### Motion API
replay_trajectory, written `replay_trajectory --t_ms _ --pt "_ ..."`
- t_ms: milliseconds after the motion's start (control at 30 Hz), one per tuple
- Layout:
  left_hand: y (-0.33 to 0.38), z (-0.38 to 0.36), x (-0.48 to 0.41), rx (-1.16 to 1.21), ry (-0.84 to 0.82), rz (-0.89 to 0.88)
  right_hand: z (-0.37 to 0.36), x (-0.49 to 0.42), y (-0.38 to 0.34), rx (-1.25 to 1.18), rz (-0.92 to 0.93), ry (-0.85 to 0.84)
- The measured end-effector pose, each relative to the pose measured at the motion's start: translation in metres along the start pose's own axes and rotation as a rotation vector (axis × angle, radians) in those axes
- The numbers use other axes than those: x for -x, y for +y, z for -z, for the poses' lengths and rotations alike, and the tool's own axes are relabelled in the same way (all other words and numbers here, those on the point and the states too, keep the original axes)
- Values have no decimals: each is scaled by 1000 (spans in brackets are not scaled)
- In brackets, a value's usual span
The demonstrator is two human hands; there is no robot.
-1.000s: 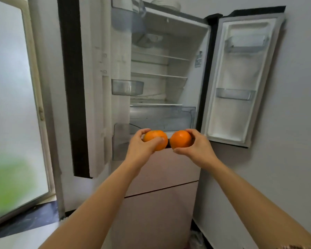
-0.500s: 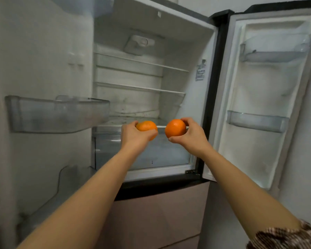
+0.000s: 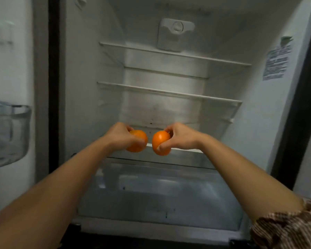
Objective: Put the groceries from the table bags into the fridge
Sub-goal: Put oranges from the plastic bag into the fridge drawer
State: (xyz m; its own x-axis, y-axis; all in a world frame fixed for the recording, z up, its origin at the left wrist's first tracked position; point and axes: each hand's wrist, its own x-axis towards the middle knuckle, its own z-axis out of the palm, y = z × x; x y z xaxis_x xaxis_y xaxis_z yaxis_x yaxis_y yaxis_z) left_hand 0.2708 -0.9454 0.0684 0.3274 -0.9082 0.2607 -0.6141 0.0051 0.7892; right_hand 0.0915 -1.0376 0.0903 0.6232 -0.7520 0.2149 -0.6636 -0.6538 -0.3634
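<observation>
Each grip full: left hand (image 3: 121,136) round left orange (image 3: 139,138), right hand (image 3: 181,139) round right orange (image 3: 161,142), within the fridge (image 3: 83,105)

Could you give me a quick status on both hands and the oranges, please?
Left hand grips left orange; right hand grips right orange. Both at front edge of lowest shelf, not set down. Nothing seen blocking.

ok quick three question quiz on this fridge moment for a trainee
1. True or false: the left hand is empty.
2. The right hand grips: A) an orange B) a carton C) a jar.
3. How many oranges are in view?
Key: 1 false, it holds the other orange; 2 A; 3 two.
</observation>
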Motion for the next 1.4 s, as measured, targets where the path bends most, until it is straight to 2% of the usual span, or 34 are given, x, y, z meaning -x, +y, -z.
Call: replay_trajectory --t_ms 133,300,433,567,667,733,833,900,1033,1167,1300,1400 --pt "-20 5 -24 -219 -132 72 -18 -35 -8 227 28 -303" --pt "-42 3 -53 -525 -397 163 -62 -76 -10 314 7 -678" --pt "-57 -10 -64 -716 -640 154 -100 -94 -2 385 6 -935" --pt "-64 -22 -68 -762 -826 177 -117 -98 2 466 71 -992" --pt "-64 -24 -66 -719 -852 270 -113 -96 3 404 60 -980" --pt "-65 -22 -66 -762 -867 270 -108 -92 2 384 67 -967" --pt "-69 -18 -67 -735 -735 192 -97 -88 1 338 64 -876" --pt "-66 -15 -65 -640 -546 138 -85 -87 -2 285 70 -774" --pt "-53 -11 -53 -284 -157 94 -54 -82 -5 182 103 -559" --pt "-39 -6 -27 -255 241 11 -35 -63 -6 25 154 -310" --pt "-31 -3 24 -313 345 -37 -29 -18 -21 -14 190 -40" --pt "-25 2 71 -385 366 -75 -33 21 -37 -41 218 69"
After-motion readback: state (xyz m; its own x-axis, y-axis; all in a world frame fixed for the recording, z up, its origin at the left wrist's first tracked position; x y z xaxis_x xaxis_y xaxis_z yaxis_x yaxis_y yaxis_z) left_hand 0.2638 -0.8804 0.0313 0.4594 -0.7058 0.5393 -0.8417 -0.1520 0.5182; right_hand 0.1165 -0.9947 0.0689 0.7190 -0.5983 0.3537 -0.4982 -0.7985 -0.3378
